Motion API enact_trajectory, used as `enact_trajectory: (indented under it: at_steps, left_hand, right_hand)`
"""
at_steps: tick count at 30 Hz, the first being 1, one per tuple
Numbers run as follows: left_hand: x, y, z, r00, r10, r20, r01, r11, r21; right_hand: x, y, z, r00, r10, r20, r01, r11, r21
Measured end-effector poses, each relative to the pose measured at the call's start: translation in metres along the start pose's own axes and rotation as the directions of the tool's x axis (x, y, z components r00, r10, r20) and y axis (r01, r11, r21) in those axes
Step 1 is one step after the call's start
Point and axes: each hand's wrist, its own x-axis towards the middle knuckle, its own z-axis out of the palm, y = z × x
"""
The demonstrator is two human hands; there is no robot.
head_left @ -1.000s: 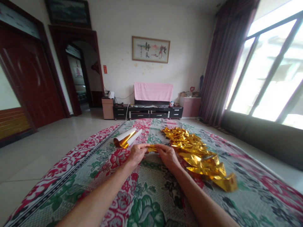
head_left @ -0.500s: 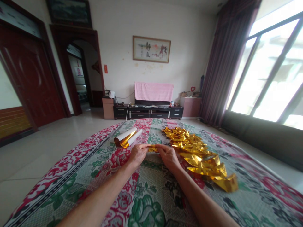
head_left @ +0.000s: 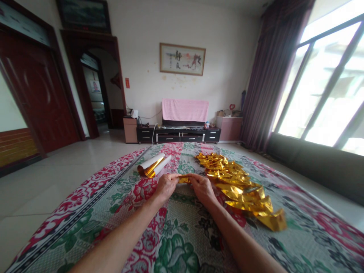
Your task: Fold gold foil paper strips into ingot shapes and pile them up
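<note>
Both my hands meet over a floral cloth. My left hand and my right hand pinch the two ends of a small piece of gold foil paper, fingers closed on it. To the right of my right hand runs a long heap of folded gold foil pieces. A roll of gold foil sheets with a white back lies just beyond my left hand.
The cloth covers a wide low surface. Tiled floor lies to the left, with dark wooden doors. A low TV cabinet with a pink cover stands at the far wall. A window and a curtain are on the right.
</note>
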Motion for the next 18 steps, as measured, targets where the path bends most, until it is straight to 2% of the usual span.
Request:
enact_trajectory:
  at_steps: [7,18]
  left_hand:
    - [-0.001,0.002,-0.001,1.0,0.008,0.002,-0.008,1.0,0.004]
    - [-0.001,0.003,-0.004,0.997,0.074,0.016,-0.075,0.994,0.074]
  right_hand:
    - [0.002,0.004,0.001,1.0,-0.017,0.017,0.017,1.0,0.011]
    - [-0.004,-0.01,-0.002,0.999,-0.03,0.017,0.031,0.998,-0.055]
